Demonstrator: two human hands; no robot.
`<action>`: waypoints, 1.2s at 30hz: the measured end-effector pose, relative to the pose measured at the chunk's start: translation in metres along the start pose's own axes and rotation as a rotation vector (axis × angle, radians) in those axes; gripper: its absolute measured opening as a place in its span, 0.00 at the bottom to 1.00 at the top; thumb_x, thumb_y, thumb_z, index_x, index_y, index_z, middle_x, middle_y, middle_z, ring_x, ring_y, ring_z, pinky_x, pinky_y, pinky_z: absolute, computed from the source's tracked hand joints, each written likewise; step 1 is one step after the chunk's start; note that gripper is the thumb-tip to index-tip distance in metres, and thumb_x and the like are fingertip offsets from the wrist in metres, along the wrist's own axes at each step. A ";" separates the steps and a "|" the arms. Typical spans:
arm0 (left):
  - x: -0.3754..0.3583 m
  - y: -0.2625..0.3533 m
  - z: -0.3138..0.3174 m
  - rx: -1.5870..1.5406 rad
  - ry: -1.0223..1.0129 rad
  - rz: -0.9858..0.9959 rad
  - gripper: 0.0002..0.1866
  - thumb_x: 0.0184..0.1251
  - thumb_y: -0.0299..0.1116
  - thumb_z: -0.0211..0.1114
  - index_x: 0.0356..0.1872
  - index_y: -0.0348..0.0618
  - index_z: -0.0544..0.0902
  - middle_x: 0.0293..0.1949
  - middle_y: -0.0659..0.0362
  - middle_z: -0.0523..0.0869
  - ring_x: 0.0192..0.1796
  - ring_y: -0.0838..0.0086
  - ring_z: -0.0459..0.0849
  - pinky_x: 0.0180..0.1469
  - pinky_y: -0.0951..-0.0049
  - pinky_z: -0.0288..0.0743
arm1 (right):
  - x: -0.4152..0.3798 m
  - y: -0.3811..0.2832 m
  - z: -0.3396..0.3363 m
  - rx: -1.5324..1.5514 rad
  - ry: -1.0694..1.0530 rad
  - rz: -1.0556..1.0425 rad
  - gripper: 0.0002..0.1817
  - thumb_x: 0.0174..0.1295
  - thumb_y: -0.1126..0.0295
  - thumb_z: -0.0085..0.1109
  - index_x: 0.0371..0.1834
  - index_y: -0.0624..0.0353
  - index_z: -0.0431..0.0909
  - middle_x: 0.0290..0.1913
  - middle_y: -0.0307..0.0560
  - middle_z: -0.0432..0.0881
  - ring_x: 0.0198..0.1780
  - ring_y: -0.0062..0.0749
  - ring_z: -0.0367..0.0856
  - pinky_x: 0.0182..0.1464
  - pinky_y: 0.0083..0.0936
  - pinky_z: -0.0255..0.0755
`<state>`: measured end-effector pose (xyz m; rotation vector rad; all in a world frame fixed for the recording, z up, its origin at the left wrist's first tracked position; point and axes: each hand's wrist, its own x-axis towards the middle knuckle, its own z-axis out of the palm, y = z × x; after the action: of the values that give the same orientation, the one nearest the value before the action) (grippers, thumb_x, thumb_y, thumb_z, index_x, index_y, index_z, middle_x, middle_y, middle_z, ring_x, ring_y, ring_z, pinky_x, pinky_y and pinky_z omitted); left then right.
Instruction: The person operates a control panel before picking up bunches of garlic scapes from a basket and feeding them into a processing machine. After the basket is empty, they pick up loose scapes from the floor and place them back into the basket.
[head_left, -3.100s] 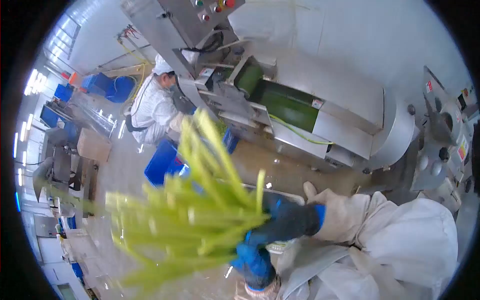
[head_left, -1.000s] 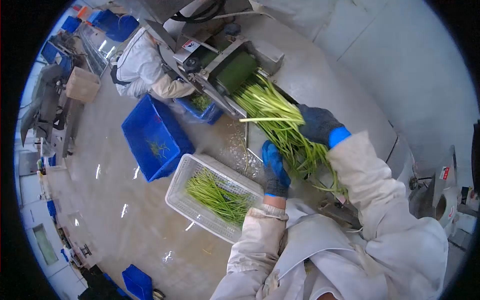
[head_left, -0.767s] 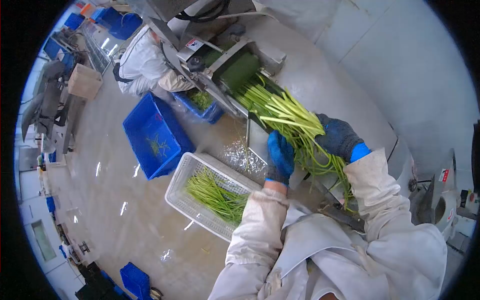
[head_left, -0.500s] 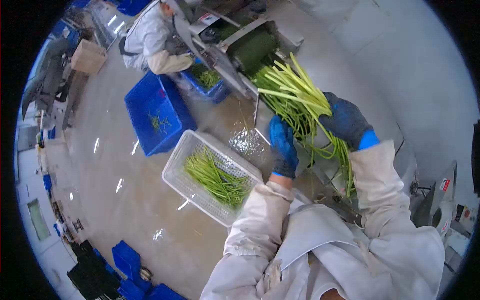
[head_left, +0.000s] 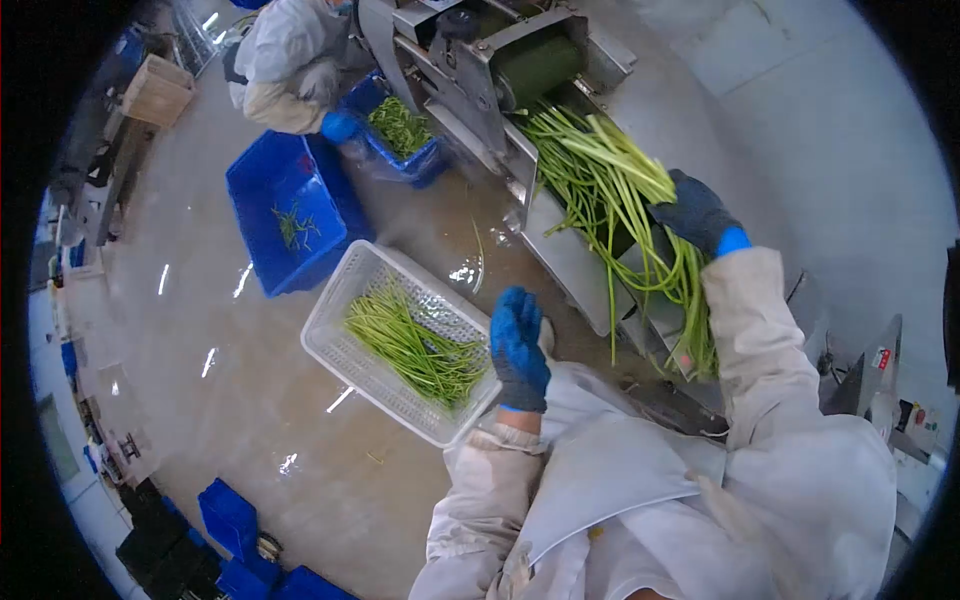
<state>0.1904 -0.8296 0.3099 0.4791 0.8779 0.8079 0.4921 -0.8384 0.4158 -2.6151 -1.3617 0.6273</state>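
Observation:
My right hand (head_left: 695,212), in a dark blue glove, is closed at the near ends of a bundle of long green vegetable stalks (head_left: 610,175). The stalks lie along the metal feed chute (head_left: 575,255) of a machine, their far ends by its green roller (head_left: 540,72). Some droop over the chute's near end below my right hand. My left hand (head_left: 518,350), gloved in blue, holds nothing; its fingers are stretched out. It is beside the right end of a white perforated basket (head_left: 325,325), in which more thin green stalks (head_left: 415,345) lie.
A co-worker (head_left: 285,60) bends beside the machine, a gloved hand at a blue crate (head_left: 425,170) of cut greens. A larger blue bin (head_left: 265,235) with a few scraps stands on the wet floor (head_left: 270,390). More blue crates (head_left: 230,520) are at the lower left.
My left hand has left the stalks and moved left and down towards the white basket. My right hand stays at the stalks, which now spread along the chute. The view has shifted slightly.

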 end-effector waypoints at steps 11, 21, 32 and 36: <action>-0.015 0.006 -0.031 0.397 -0.158 0.129 0.22 0.71 0.37 0.46 0.62 0.38 0.64 0.60 0.52 0.70 0.61 0.62 0.71 0.63 0.64 0.65 | 0.017 -0.047 0.026 0.000 0.108 0.093 0.31 0.45 0.60 0.62 0.53 0.64 0.70 0.47 0.63 0.77 0.51 0.53 0.75 0.54 0.37 0.68; -0.010 0.007 -0.001 0.002 -0.271 -0.051 0.23 0.71 0.38 0.48 0.63 0.37 0.64 0.61 0.52 0.69 0.62 0.63 0.69 0.65 0.64 0.62 | -0.129 -0.034 -0.158 0.760 0.526 0.168 0.14 0.54 0.71 0.63 0.42 0.66 0.77 0.34 0.44 0.80 0.29 0.25 0.78 0.32 0.20 0.72; 0.012 -0.105 0.078 -0.104 -0.573 -0.202 0.25 0.67 0.50 0.52 0.61 0.53 0.65 0.62 0.61 0.65 0.63 0.66 0.66 0.63 0.64 0.59 | -0.114 -0.050 -0.176 0.440 0.137 0.222 0.21 0.48 0.68 0.68 0.44 0.64 0.75 0.33 0.42 0.79 0.31 0.24 0.76 0.33 0.22 0.72; 0.004 -0.108 0.101 0.034 -0.478 -0.229 0.25 0.69 0.49 0.50 0.62 0.51 0.65 0.61 0.61 0.68 0.59 0.68 0.68 0.62 0.67 0.61 | 0.005 -0.002 -0.003 0.130 -0.005 -0.128 0.31 0.41 0.61 0.66 0.49 0.66 0.73 0.44 0.62 0.79 0.46 0.50 0.79 0.53 0.37 0.70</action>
<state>0.3206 -0.8986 0.2930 0.5610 0.4897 0.4403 0.4939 -0.8329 0.4173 -2.4060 -1.4249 0.6800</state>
